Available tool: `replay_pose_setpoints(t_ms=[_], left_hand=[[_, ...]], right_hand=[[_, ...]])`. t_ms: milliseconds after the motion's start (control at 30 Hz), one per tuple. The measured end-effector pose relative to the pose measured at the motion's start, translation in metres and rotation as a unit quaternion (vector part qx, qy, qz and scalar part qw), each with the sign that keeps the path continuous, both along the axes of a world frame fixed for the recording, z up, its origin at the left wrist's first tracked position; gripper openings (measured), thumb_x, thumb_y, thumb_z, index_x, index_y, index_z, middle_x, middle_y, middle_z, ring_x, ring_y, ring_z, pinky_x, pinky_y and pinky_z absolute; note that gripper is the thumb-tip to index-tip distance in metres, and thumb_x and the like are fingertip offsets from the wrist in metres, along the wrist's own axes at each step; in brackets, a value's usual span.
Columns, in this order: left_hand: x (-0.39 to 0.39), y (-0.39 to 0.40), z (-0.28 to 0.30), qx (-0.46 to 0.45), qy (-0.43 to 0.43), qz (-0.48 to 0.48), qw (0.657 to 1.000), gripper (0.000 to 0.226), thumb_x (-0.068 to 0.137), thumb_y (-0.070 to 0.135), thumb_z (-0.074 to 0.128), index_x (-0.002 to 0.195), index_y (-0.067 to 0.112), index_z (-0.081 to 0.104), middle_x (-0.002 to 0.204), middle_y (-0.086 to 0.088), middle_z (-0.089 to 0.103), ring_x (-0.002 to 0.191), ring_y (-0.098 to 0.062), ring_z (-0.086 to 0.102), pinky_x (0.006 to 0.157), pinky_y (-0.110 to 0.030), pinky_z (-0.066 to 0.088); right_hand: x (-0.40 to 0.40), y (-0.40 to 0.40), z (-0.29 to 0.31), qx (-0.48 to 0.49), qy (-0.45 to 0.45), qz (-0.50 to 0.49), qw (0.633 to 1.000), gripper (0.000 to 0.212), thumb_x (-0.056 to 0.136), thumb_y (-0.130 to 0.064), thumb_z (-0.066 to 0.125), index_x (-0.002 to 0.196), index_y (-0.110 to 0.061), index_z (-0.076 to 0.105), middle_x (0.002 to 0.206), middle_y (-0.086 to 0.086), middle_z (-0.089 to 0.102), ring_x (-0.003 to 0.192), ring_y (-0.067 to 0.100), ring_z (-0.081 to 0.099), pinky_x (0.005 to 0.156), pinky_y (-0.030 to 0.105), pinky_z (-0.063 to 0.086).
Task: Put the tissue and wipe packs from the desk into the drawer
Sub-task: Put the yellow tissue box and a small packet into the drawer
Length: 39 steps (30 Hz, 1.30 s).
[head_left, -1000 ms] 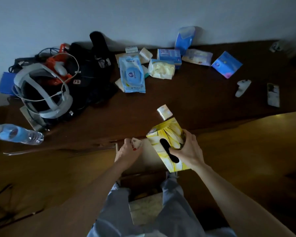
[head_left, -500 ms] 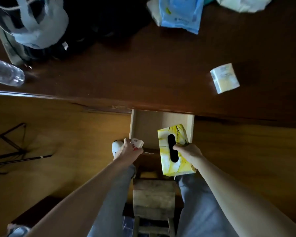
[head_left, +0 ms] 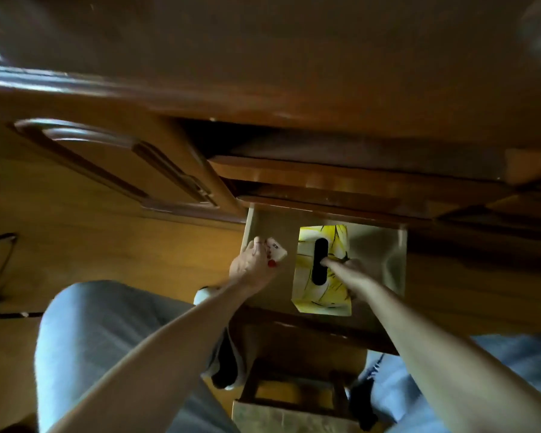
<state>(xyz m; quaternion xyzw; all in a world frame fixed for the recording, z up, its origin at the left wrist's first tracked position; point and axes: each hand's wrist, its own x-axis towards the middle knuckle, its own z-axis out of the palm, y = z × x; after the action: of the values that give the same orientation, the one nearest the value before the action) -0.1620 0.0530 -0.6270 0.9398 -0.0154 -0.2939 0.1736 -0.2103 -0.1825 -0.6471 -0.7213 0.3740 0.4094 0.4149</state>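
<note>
Yellow cardboard tissue box with a black oval slot point(head_left: 322, 270) sits inside the open pale wooden drawer point(head_left: 394, 260), roughly mid-drawer, slot facing up. Right hand point(head_left: 344, 270) rests on the box's right side, grip closed on it, one finger at the slot edge. Left hand point(head_left: 253, 264) is over the drawer's left wall, grip closed around a small white tissue pack point(head_left: 275, 250). Dark brown wooden desk point(head_left: 263, 57) overhangs the drawer's far end. Small wooden stool point(head_left: 294, 398) stands below the drawer's near end.
</note>
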Motion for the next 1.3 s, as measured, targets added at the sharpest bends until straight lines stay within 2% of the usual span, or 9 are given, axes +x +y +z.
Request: replay_pose_setpoints(t_ms=[100,300,433,533,633,833,1033,1167,1300], left_hand=[[-0.015,0.006,-0.044,-0.028,-0.127,-0.036,0.991,0.069,0.084,0.051,0.069,0.131,0.005,0.049,0.120,-0.013,0.062,0.112,-0.033,0.059,0.093,-0.042,0.047],[-0.041,0.018,-0.076,-0.021,-0.219,-0.018,0.975,0.054,0.085,0.053,0.060,0.122,0.014,0.058,0.113,-0.009,0.062,0.106,-0.031,0.060,0.083,-0.040,0.052],[-0.062,0.026,-0.031,-0.036,-0.208,-0.029,0.977,0.047,0.084,0.048,0.060,0.119,0.016,0.059,0.113,-0.008,0.064,0.111,-0.030,0.058,0.088,-0.036,0.049],[-0.059,0.043,-0.008,-0.071,-0.194,0.002,0.978,0.049,0.085,0.051,0.062,0.124,0.022,0.060,0.117,-0.003,0.067,0.109,-0.025,0.063,0.084,-0.031,0.051],[-0.057,0.042,-0.002,-0.080,-0.211,0.004,0.974,0.059,0.087,0.052,0.064,0.135,0.020,0.053,0.121,-0.004,0.067,0.107,-0.026,0.066,0.080,-0.033,0.053],[-0.049,0.053,-0.037,-0.060,-0.151,0.091,0.982,0.062,0.084,0.057,0.065,0.126,0.016,0.043,0.115,-0.008,0.069,0.101,-0.031,0.068,0.069,-0.030,0.043],[-0.049,0.072,-0.071,-0.040,-0.109,0.159,0.980,0.062,0.079,0.053,0.069,0.124,0.017,0.048,0.116,-0.003,0.063,0.093,-0.021,0.060,0.074,-0.033,0.046],[-0.056,0.078,-0.085,-0.021,-0.078,0.171,0.982,0.058,0.086,0.054,0.065,0.124,0.015,0.045,0.111,-0.009,0.068,0.095,-0.033,0.065,0.075,-0.037,0.049],[-0.064,0.085,-0.093,-0.034,-0.084,0.182,0.979,0.059,0.085,0.061,0.061,0.124,0.021,0.043,0.102,-0.004,0.070,0.084,-0.026,0.068,0.073,-0.037,0.054]], right_hand=[[-0.001,0.004,-0.044,-0.032,-0.044,0.037,0.998,0.071,0.079,-0.076,0.059,0.094,-0.008,0.071,0.089,0.007,0.067,0.074,0.020,0.064,0.072,0.038,0.057],[-0.019,0.016,-0.079,-0.061,-0.158,0.029,0.985,0.069,0.079,-0.069,0.067,0.120,-0.015,0.071,0.130,0.013,0.066,0.114,0.033,0.065,0.090,0.038,0.054],[-0.056,0.016,-0.020,-0.068,-0.183,-0.032,0.980,0.084,0.085,-0.063,0.067,0.146,-0.008,0.050,0.147,0.018,0.052,0.130,0.036,0.055,0.098,0.039,0.049],[-0.062,0.020,0.008,-0.065,-0.171,-0.027,0.983,0.081,0.085,-0.066,0.063,0.139,-0.008,0.054,0.143,0.017,0.056,0.114,0.035,0.060,0.086,0.038,0.049],[-0.057,0.025,0.014,-0.044,-0.174,-0.041,0.983,0.059,0.083,-0.066,0.063,0.120,-0.020,0.058,0.132,0.014,0.060,0.096,0.030,0.060,0.092,0.045,0.056],[-0.037,0.047,-0.035,0.002,-0.140,-0.043,0.989,0.075,0.087,-0.062,0.065,0.144,-0.016,0.049,0.150,0.012,0.046,0.130,0.034,0.049,0.093,0.041,0.043],[-0.028,0.065,-0.091,-0.002,-0.126,-0.031,0.992,0.077,0.081,-0.057,0.074,0.132,-0.006,0.049,0.132,0.012,0.057,0.118,0.033,0.058,0.100,0.044,0.050],[-0.035,0.077,-0.111,-0.030,-0.124,0.043,0.991,0.057,0.084,-0.054,0.074,0.109,-0.012,0.045,0.114,0.013,0.059,0.102,0.029,0.062,0.084,0.038,0.052],[-0.034,0.087,-0.119,-0.060,-0.132,0.076,0.987,0.058,0.087,-0.053,0.071,0.118,-0.010,0.049,0.122,0.013,0.059,0.108,0.029,0.064,0.093,0.043,0.056]])
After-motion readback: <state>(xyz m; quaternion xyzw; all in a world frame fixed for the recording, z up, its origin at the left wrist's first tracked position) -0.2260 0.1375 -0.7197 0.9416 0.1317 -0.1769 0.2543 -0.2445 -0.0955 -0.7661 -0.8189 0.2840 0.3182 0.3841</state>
